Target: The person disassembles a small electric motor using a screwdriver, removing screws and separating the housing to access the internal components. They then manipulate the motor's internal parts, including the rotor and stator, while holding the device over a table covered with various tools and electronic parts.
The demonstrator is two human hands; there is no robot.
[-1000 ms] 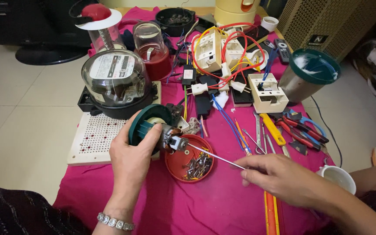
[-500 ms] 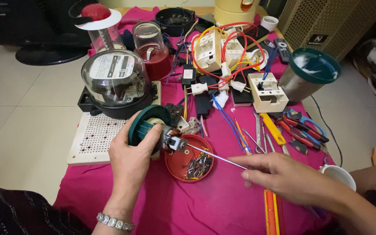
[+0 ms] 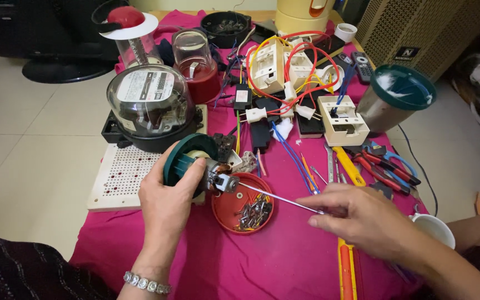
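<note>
Head view, looking straight down on a pink cloth [image 3: 284, 266] crowded with parts. Biggest thing up top is the glass-domed meter [image 3: 150, 105] on its black base, with a white perforated board [image 3: 119, 176] beside it and a tangle of red and yellow wiring [image 3: 284, 72] further back. Now to the action: the left hand [image 3: 165, 208] is wrapped tight around a green-cased motor [image 3: 193, 164], held up just above the cloth, its metal end pointing right over a red dish [image 3: 243, 206] of small screws. The right hand [image 3: 362, 219] is pinched shut on the handle of a thin screwdriver [image 3: 281, 199], shaft running left with its tip at the motor's metal end. That motor looks dense and rigid, likely heavy for its size, so the round green casing is the place to grip it; the exposed windings and small end bracket look far more delicate. The screwdriver's shaft is slim and could slip off a tiny screw head. Pliers with red and blue handles [image 3: 387, 164] lie off to the right.
</note>
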